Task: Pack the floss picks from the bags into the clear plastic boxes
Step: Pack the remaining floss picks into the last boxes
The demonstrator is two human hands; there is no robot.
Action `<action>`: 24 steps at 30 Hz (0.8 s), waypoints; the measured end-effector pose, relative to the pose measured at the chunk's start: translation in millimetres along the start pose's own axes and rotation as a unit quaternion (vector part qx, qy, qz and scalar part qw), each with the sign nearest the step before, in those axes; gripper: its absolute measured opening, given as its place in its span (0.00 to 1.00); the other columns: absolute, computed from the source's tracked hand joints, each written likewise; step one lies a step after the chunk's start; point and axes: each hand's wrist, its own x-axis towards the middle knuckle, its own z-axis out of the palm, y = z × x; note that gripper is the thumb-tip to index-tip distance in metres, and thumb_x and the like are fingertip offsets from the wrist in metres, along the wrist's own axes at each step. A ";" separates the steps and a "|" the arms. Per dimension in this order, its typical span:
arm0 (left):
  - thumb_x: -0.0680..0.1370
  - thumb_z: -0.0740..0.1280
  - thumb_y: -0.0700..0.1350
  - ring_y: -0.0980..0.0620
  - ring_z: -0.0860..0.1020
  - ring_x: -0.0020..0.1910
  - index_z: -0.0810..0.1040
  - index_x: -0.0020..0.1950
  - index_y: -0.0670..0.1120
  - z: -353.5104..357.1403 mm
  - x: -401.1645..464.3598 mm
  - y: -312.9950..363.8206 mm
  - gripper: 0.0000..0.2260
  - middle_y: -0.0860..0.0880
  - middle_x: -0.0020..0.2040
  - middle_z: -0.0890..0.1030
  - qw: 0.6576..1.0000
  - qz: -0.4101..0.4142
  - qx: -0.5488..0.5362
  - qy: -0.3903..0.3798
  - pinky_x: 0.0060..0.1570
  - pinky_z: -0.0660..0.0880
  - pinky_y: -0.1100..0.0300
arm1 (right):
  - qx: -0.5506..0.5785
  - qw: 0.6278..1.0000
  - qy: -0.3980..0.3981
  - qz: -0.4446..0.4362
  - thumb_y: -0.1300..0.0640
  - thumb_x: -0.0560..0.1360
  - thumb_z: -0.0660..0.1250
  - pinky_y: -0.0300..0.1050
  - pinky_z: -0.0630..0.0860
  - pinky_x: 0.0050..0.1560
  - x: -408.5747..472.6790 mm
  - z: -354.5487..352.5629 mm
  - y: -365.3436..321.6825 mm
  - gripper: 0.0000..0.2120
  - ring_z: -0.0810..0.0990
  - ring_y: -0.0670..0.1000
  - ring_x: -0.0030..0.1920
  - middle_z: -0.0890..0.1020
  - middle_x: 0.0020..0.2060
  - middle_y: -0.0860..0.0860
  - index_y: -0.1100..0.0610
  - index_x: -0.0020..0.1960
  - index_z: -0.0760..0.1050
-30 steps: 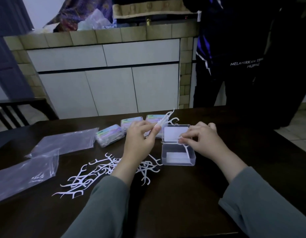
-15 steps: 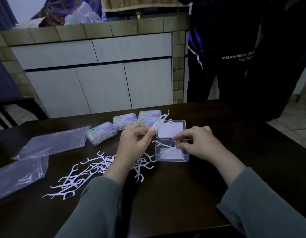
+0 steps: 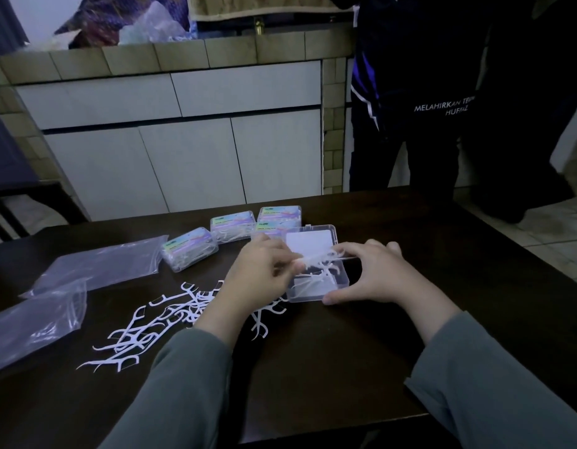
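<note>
An open clear plastic box [image 3: 340,280] lies on the dark table [image 3: 313,367], its lid [image 3: 309,243] folded back. My left hand [image 3: 264,277] pinches a small bunch of white floss picks [image 3: 319,259] over the box's base. A few picks lie inside the box. My right hand [image 3: 374,275] rests against the box's right side, thumb at its front corner and fingers along the far edge. A loose pile of floss picks [image 3: 157,322] is spread on the table to the left of my left arm.
Several closed, filled boxes with colourful labels [image 3: 188,249] sit behind the open box. Two empty clear bags [image 3: 96,264] lie at the left. A person in dark clothes [image 3: 426,102] stands beyond the table's far right. A chair [image 3: 24,205] is at the far left.
My left hand has brought its picks down and right, from above the lid to over the box base. My right hand let go of a single pick and moved to the box's right side.
</note>
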 end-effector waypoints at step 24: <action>0.75 0.69 0.57 0.59 0.70 0.52 0.80 0.57 0.58 -6.3 7.8 14.6 0.12 0.59 0.50 0.77 0.999 -0.015 0.034 -0.037 0.50 0.70 0.60 | 0.076 0.995 -0.029 -0.050 0.26 0.52 0.73 0.51 0.70 0.61 19.6 16.4 6.4 0.42 0.64 0.50 0.62 0.70 0.59 0.41 0.29 0.64 0.65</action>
